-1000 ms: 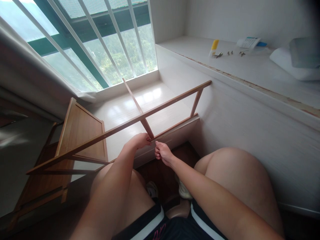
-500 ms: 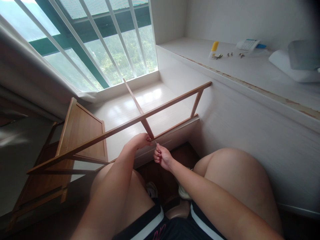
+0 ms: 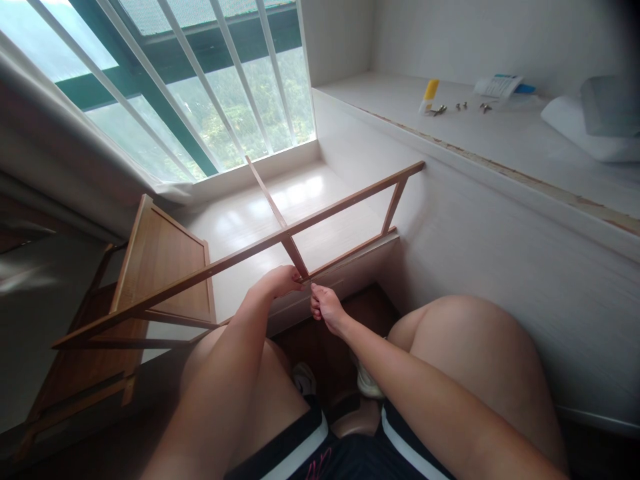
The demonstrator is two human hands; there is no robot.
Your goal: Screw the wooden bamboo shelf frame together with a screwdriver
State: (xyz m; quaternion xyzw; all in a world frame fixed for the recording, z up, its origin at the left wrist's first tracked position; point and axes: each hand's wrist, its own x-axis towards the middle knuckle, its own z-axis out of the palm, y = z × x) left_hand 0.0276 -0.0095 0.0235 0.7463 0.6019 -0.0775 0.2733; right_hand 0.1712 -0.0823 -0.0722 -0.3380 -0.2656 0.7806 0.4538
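A wooden frame (image 3: 235, 257) of long rails and crossbars stands on edge before me. My left hand (image 3: 285, 281) is closed around its lower rail, where a crossbar (image 3: 294, 258) meets the rail. Just right of that joint, my right hand (image 3: 326, 308) is closed in a pinch, its fingertips close against the rail. A thin metal piece is in this pinch, mostly hidden by the fingers now. Toward the left, a wooden panel (image 3: 163, 260) with a raised border stands against the frame.
On the white shelf (image 3: 500, 143) at right lie a yellow-capped tube (image 3: 430, 95), several small screws (image 3: 461, 106), a clear plastic packet (image 3: 497, 87) and a white container (image 3: 575, 130). A barred window (image 3: 225, 87) is ahead, a curtain (image 3: 60, 127) at left. My knees flank the frame.
My right hand has moved slightly up toward the rail joint, and the thin metal tip that showed between its fingers is hidden. The left hand stays on the frame.
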